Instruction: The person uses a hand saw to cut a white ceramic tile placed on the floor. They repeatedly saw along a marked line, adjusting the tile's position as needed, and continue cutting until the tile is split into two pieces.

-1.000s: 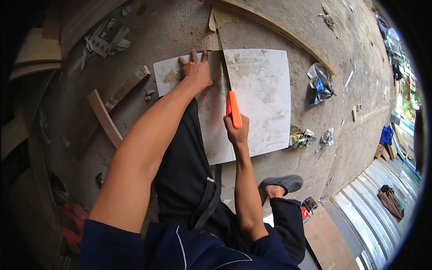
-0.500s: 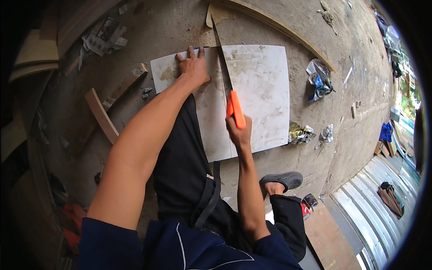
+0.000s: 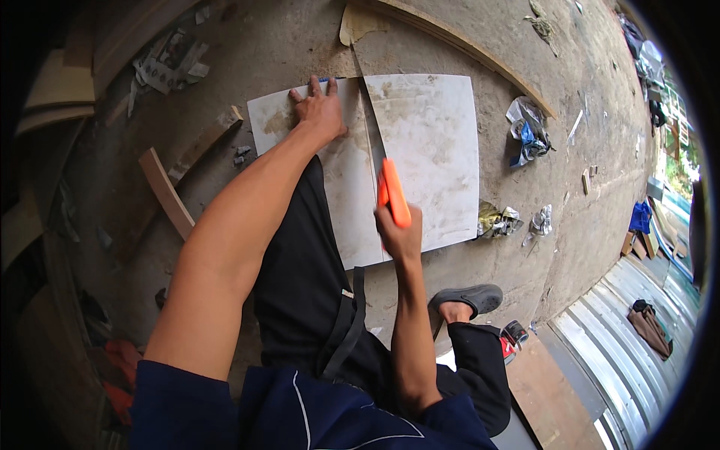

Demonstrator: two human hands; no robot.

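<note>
A white, dirt-smudged board (image 3: 431, 142) lies before me, with a straight line running down it from far edge to near edge. My right hand (image 3: 399, 231) is closed around the orange handle of a handsaw (image 3: 373, 120). Its long blade slants away across the board and past the far edge, where the board meets the blade. My left hand (image 3: 320, 114) presses flat on the left part of the board, fingers spread near the far edge. My knee in black trousers (image 3: 300, 247) rests against the board's left side.
A long wooden strip (image 3: 465, 45) lies beyond the board. Crumpled wrappers (image 3: 531, 139) litter the concrete floor to the right. Wood offcuts (image 3: 166, 191) lie at the left. Corrugated metal sheeting (image 3: 600, 330) and a can (image 3: 514, 332) are at the lower right.
My right hand has drawn the handsaw slightly back toward me, so less blade reaches past the far edge. My left hand stays in place on the board.
</note>
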